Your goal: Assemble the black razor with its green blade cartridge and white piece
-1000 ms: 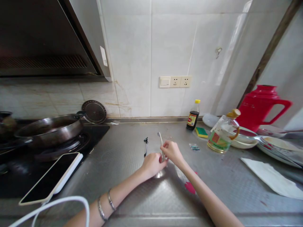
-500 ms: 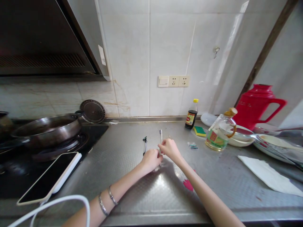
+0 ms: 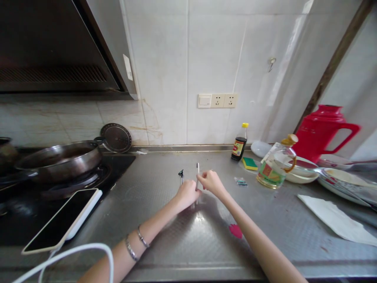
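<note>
A thin white toothbrush [image 3: 198, 169] stands roughly upright, its head pointing toward the wall, over the middle of the metal counter [image 3: 165, 243]. My left hand [image 3: 187, 193] is closed round its lower part, and the handle's end shows below the fingers. Just above and to the right, my right hand [image 3: 209, 181] pinches the toothbrush near its middle. A small dark green-headed razor [image 3: 181, 173] lies just left of the toothbrush, its handle partly hidden behind my left hand.
On the left are a pan [image 3: 63, 159] on the stove and a phone [image 3: 63, 220] with a white cable. To the right stand a sauce bottle [image 3: 238, 147], sponge [image 3: 249, 163], small packet [image 3: 241, 181], oil jug [image 3: 273, 169], bowls, red thermos [image 3: 321, 131] and white paper [image 3: 335, 218].
The toothbrush and my left hand have shifted slightly left, and my left hand now covers more of the razor's handle. Both hands still hold the toothbrush.
</note>
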The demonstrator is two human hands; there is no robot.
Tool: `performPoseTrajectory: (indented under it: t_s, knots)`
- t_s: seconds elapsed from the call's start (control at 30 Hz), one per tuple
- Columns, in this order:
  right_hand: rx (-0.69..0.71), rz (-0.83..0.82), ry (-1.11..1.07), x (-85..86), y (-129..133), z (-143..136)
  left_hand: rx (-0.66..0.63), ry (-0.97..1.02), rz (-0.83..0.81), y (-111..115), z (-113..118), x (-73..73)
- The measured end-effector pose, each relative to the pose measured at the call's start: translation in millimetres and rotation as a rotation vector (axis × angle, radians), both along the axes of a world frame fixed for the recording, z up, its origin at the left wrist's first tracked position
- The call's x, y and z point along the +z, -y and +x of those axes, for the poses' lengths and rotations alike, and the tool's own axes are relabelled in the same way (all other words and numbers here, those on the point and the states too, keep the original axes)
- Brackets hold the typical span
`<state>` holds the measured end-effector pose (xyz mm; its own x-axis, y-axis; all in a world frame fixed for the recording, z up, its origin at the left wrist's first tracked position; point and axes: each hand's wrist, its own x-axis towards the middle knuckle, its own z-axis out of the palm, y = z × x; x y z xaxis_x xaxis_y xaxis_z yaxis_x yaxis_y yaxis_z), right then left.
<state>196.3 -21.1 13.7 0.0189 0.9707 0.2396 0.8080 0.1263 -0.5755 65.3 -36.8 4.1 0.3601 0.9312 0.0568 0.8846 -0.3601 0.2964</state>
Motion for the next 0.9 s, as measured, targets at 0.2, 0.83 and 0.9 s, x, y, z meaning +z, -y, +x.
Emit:
performPoseTrajectory:
  t_s: [0.2, 0.83, 0.9]
  knots:
    - [-0.054, -0.057, -0.042, -11.7, -7.3, 24.4, 0.074, -0.038, -0.059, -18.3, -11.7, 0.4]
    - [-0.057, -0.097, -0.059, -27.7, -8.9, 34.5, 0.029, -0.204, -0.094, -24.3, -12.1, -6.5]
    - [-0.058, -0.098, -0.06, -27.0, -7.7, 34.1, 0.019, -0.216, -0.093, -23.6, -12.1, -5.7]
